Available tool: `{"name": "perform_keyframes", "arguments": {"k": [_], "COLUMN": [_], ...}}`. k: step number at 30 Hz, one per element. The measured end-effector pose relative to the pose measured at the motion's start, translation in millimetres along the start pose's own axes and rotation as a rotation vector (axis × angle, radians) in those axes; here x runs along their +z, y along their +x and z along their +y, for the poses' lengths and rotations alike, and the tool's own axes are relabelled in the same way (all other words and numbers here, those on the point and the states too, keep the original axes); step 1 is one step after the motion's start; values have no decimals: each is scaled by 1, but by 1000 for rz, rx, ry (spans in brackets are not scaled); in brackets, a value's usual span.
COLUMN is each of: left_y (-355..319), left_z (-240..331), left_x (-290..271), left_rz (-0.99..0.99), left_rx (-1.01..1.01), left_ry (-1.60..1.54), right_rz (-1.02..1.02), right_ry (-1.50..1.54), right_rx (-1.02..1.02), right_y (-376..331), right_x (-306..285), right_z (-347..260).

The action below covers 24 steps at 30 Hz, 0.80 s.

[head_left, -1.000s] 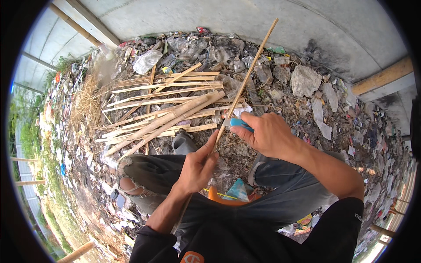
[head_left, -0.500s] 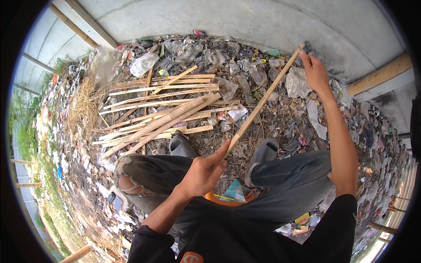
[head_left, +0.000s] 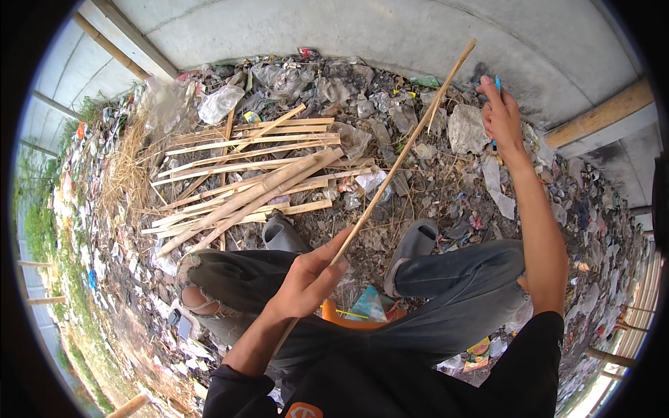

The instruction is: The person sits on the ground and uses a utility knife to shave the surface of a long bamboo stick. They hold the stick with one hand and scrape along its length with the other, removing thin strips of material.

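Across the littered ground (head_left: 432, 188) ahead of the seated person lies a heap of split bamboo strips (head_left: 244, 174). One long bamboo stick (head_left: 401, 157) slants up from the left hand (head_left: 306, 282), closed around its lower end. Raised well clear, the right hand (head_left: 502, 118) grips a small blue-handled knife (head_left: 495, 87); I judge the blade could nick fingers if the stick wobbles.

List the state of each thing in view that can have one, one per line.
left hand: closed around the bamboo stick
bamboo stick: held, slanting up to the right, far end free
right hand: raised, gripping a blue-handled tool
bamboo strips: lying piled on the littered ground
grey sandals: worn on the feet
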<state>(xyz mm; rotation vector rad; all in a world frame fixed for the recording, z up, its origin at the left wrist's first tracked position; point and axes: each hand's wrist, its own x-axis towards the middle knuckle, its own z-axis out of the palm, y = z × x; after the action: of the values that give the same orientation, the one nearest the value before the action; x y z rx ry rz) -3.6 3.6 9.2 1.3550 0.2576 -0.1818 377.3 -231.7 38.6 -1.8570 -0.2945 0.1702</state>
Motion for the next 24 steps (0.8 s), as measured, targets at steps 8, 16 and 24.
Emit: {"name": "perform_keyframes", "arguments": {"k": [8,16,24], "left_y": [2,9,13], "left_z": [0,-6,-4], "left_x": [-9,4,6], "left_rz": [-41,93,201], "left_rx": [-83,12,13], "left_ry": [-83,143,129], "right_rz": [-314,-413,-719], "right_ry": [220,-5,-236], "right_rx": [29,-14,-170], "right_y": [-50,-87,-118], "right_x": [81,103,113], "right_z": [-29,-22,-43]}}
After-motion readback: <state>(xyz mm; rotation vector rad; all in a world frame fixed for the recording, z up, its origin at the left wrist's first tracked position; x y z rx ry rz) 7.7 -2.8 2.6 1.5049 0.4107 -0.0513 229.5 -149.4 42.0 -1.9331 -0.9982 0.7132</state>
